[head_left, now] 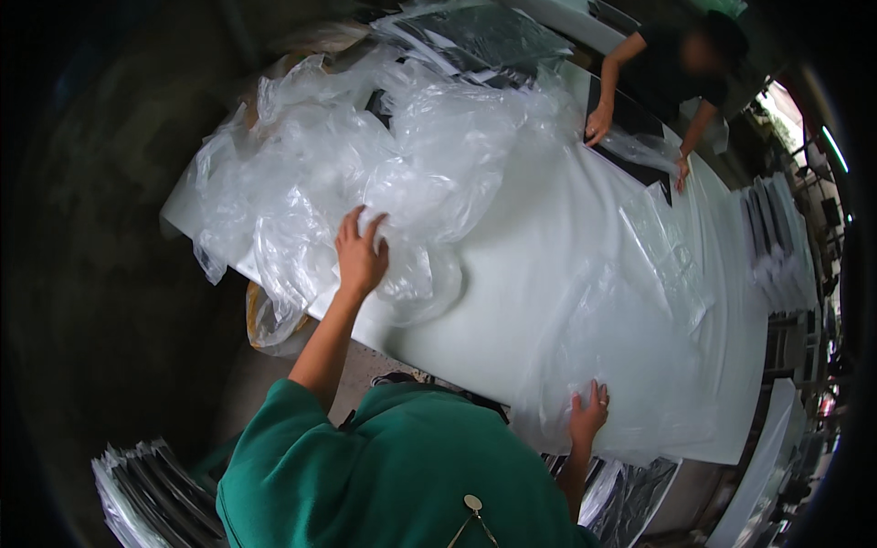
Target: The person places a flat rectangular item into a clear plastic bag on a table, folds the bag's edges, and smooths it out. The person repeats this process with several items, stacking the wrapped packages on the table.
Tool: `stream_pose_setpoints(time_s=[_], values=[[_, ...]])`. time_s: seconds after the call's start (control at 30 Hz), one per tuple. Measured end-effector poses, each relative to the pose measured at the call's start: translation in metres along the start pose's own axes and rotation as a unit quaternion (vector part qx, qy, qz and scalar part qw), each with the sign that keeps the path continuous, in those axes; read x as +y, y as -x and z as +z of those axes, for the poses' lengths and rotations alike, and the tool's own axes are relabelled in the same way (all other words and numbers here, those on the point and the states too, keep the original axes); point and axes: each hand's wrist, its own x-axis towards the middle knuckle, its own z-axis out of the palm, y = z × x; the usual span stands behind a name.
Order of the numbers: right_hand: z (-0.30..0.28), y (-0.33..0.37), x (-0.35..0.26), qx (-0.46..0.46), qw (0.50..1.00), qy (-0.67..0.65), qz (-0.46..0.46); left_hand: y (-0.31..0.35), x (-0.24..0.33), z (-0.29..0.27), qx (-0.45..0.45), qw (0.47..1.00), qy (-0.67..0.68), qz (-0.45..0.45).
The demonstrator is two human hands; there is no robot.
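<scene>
Splaying fingers [350,226], L hand [363,263] at plastic heap [438,155]; R hand [588,419] w/ clear film [621,352], pinch unclear.

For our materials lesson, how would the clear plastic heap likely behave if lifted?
The clear plastic heap by the left hand is probably floppy, given its crumples; likely light, being thin film; perhaps slippery, judging by its glossy highlights.

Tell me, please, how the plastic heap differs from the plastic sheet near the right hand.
The plastic heap is crumpled and bulky, while the plastic sheet lies flatter. The heap appears to cover more of the white table than the sheet does. The heap is near the left hand; the sheet is near the right hand. Both are see-through.
</scene>
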Motion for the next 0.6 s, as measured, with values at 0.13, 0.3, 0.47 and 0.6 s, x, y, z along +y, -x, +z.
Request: stream_pose_setpoints(time_s=[0.13, 0.3, 0.47, 0.6], values=[[-0.014, -0.006, -0.007, 0.021, 0.998, -0.044, -0.040, 0.045, 0.032, -0.009, -0.167, 0.983, 0.011, 0.069], [-0.009, -0.003, -0.012, -0.046, 0.999, -0.001, -0.009, 0.048, 0.033, -0.012, -0.219, 0.962, 0.105, 0.128], [-0.001, 0.000, -0.008, -0.055, 0.996, 0.064, 0.019, 0.004, 0.059, -0.076, -0.183, 0.940, 0.203, 0.204], [-0.007, -0.002, -0.023, -0.004, 0.989, 0.095, 0.116, -0.046, 0.036, -0.075, -0.030, 0.933, 0.242, 0.264]])
